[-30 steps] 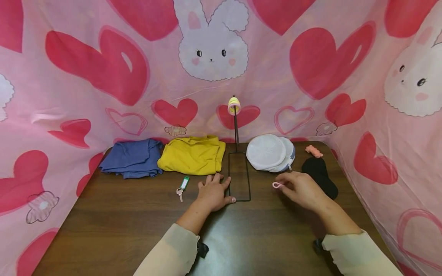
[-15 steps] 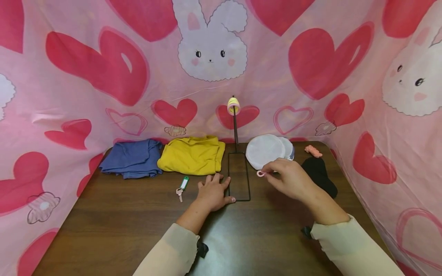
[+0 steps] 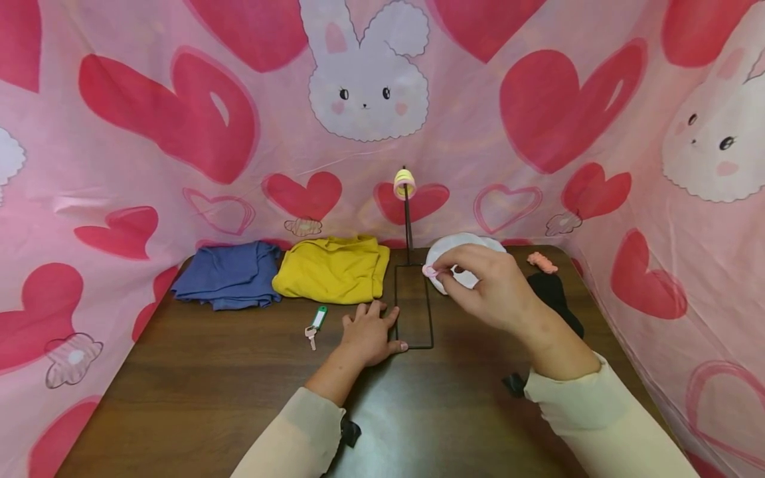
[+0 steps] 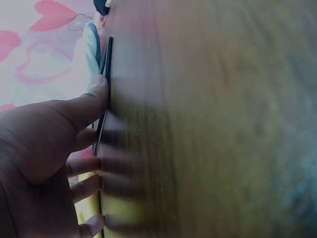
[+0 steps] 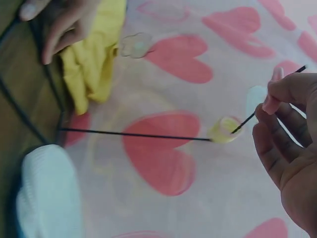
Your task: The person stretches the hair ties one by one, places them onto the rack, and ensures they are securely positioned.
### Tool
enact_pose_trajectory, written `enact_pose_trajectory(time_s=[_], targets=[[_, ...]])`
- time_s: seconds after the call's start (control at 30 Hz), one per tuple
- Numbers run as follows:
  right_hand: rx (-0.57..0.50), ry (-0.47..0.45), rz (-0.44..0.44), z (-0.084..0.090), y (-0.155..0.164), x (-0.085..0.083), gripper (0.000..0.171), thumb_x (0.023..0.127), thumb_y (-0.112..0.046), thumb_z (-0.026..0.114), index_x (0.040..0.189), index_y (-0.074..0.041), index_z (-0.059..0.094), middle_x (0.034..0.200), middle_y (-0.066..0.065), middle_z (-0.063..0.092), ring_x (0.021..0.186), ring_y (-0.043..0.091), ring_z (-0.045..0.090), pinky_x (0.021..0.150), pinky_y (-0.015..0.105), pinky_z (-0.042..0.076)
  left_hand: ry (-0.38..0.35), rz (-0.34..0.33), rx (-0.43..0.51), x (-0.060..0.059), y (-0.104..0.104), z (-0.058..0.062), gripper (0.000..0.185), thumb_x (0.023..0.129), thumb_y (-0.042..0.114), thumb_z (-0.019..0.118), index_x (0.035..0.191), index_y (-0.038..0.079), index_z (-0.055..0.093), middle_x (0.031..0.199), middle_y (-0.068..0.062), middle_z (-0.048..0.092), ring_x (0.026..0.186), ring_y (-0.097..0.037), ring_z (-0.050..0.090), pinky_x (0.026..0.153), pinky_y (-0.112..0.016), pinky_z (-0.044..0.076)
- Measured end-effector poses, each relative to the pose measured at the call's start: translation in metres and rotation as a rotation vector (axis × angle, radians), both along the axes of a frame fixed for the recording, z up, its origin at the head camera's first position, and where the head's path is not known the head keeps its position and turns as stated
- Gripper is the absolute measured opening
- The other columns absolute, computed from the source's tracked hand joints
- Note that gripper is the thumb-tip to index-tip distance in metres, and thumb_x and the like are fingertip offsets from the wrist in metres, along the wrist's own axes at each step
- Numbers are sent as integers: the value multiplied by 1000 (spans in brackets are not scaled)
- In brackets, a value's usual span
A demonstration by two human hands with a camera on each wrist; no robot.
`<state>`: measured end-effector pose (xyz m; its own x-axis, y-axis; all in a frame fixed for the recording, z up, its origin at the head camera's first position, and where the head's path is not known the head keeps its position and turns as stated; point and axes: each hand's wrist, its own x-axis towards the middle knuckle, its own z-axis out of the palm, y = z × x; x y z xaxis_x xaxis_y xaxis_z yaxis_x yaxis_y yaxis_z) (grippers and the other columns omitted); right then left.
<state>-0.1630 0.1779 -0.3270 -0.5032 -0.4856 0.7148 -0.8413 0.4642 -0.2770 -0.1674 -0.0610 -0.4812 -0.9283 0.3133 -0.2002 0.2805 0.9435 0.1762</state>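
A black wire stand [image 3: 431,312] has a flat rectangular base and a thin upright arm. Yellow and pink hair ties [image 3: 404,182] hang on the arm. My left hand [image 3: 367,335] rests with spread fingers on the base's left side, its thumb on the front bar. Between thumb and index finger, my right hand [image 3: 499,289] pinches a small pink hair tie [image 3: 429,270] in front of the white round zip pouch [image 3: 466,239], partly hiding it. In the right wrist view the arm's tip [image 5: 301,69] shows beside the pinching fingers; whether they touch is unclear.
A folded blue cloth [image 3: 227,273] and a folded yellow cloth [image 3: 335,269] lie at the back left. In front are a key [image 3: 311,337] and its green tag [image 3: 319,317]. A coral cord bundle [image 3: 542,262] and a black cloth item [image 3: 552,299] lie at the right.
My right hand has moved left and away from me, carrying the pink hair tie from the pouch's front right toward the stand. My left hand stays in place on the base.
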Motion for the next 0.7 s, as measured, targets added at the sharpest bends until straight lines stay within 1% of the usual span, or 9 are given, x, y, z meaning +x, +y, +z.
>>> enact_pose_trajectory(time_s=[0.13, 0.23, 0.37, 0.5, 0.7], targets=[[-57, 57, 42, 16, -9, 5, 18, 85, -5, 81, 102, -11, 77, 99, -5, 75, 86, 10, 67, 84, 20, 52, 3, -4, -3, 0, 0, 0, 84, 89, 71, 64, 161, 32, 42, 159, -5, 38, 135, -33, 37, 98, -62, 36], [-87, 101, 54, 26, -14, 8, 17, 86, -6, 80, 103, -9, 77, 101, -2, 75, 87, 11, 67, 84, 21, 52, 1, -3, -2, 0, 0, 0, 84, 90, 71, 64, 161, 32, 41, 160, -5, 38, 136, -32, 36, 99, -62, 35], [-116, 115, 65, 36, -20, 9, 18, 86, -6, 80, 104, -7, 77, 100, 0, 75, 86, 14, 67, 84, 23, 53, 3, 3, 1, 0, -1, 1, 84, 89, 70, 65, 160, 32, 43, 159, -5, 39, 135, -33, 37, 99, -63, 36], [-121, 103, 77, 38, -24, 7, 19, 86, -5, 81, 104, -7, 77, 99, 1, 74, 85, 15, 68, 83, 24, 54, -1, 0, -3, 1, 0, 1, 83, 90, 71, 65, 160, 32, 42, 159, -5, 38, 135, -33, 37, 99, -63, 36], [-108, 84, 65, 34, -27, -1, 21, 85, -4, 82, 105, -7, 78, 101, 1, 75, 88, 14, 69, 86, 21, 53, 0, 0, -2, 1, 0, 1, 84, 90, 71, 65, 160, 32, 42, 160, -5, 38, 136, -34, 36, 99, -63, 35]])
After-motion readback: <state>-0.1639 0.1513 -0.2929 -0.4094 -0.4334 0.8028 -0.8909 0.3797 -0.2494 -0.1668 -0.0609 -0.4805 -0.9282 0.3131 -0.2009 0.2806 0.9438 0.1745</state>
